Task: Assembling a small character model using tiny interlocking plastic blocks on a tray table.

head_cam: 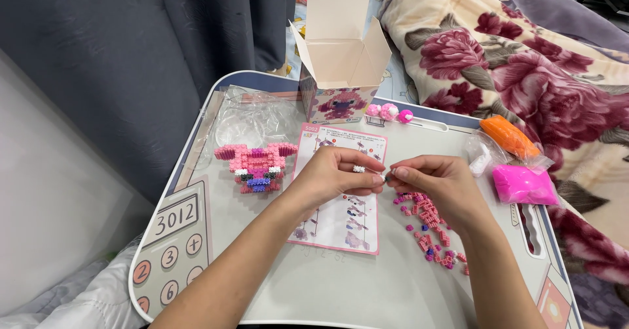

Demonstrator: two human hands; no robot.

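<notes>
The left hand (pixel 337 175) and the right hand (pixel 432 182) are meeting in the middle, just above the paper sheet (pixel 341 188) with pictures on it. Both hands are pinching with their fingertips, and they are touching at the tips. Something very tiny is sitting between them, most likely a small block, but it is too little to see well.

To do this well, the fingers should be squeezing gently and pushing the small bits straight together, so nothing is slipping out and rolling away. Keeping the hands low over the table (pixel 327 290) is helping, because a dropped bit is not falling far.

A pile of little pink blocks (pixel 432 227) is lying on the table just under the right hand. They are pink and dark pink, all loose and spread out.

A pink block animal (pixel 257 165) is standing to the left of the paper, near the left hand. It is looking almost built, with wide ears and a dark nose.

An open box (pixel 341 67) is standing at the back. A pink bag (pixel 523 183) and an orange bag (pixel 508 138) are lying on the right.
</notes>
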